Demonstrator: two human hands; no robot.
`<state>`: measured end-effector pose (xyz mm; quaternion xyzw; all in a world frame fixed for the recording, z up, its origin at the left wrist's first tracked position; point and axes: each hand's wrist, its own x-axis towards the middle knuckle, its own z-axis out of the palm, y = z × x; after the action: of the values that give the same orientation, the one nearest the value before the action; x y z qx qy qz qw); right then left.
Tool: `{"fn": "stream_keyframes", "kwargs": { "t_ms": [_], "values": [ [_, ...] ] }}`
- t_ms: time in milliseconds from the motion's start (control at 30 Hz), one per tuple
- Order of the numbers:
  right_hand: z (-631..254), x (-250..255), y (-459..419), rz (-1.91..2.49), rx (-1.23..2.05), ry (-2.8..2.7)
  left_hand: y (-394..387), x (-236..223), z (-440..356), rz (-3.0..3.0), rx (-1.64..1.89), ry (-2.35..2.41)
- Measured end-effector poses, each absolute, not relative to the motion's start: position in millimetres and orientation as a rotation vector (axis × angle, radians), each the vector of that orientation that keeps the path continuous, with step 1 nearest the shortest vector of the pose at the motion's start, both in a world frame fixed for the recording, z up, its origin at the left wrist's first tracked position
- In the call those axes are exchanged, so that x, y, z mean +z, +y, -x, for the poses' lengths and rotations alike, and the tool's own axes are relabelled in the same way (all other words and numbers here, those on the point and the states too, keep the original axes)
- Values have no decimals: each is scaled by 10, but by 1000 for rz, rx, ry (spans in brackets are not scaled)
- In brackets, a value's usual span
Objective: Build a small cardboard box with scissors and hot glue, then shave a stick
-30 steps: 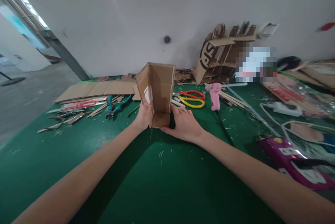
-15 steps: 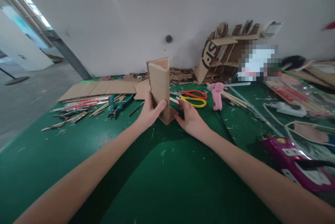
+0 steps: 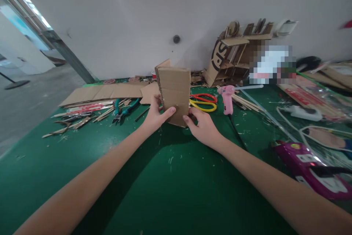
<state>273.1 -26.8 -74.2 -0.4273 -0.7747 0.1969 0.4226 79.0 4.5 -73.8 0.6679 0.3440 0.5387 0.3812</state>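
- The folded cardboard piece (image 3: 176,90) stands almost upright at the view's centre, plain brown and lightly creased, a broad panel facing the wearer and a narrower flap angling back at its 10 o'clock side.
- Its cut edges look rough, with corrugation showing along the left fold.
- From its 8 o'clock, the left hand (image 3: 154,119) clamps it, thumb on the near face, fingers around the left edge.
- From 4 o'clock, the right hand (image 3: 205,128) pinches the lower right corner.
- Toward 6 o'clock, the green table (image 3: 167,183) runs below both forearms, with small scraps on it.
- The scissors (image 3: 205,106) lie close at 3 o'clock, the pink glue gun (image 3: 227,100) beyond them.
- The cutters (image 3: 118,117) lie at 8 o'clock; the wall (image 3: 132,18) rises at 12.
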Motion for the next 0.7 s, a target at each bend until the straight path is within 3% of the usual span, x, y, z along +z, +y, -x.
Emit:
{"fn": "stream_keyframes", "kwargs": {
  "t_ms": [233, 700],
  "values": [
    [-2765, -720, -231, 1006, 821, -1950, 56, -553, -653, -1784, 1150, 942],
    [-2809, -747, -209, 1223, 589, -2260, 100, -599, -590, -1861, 1129, 1017]
  ]
}}
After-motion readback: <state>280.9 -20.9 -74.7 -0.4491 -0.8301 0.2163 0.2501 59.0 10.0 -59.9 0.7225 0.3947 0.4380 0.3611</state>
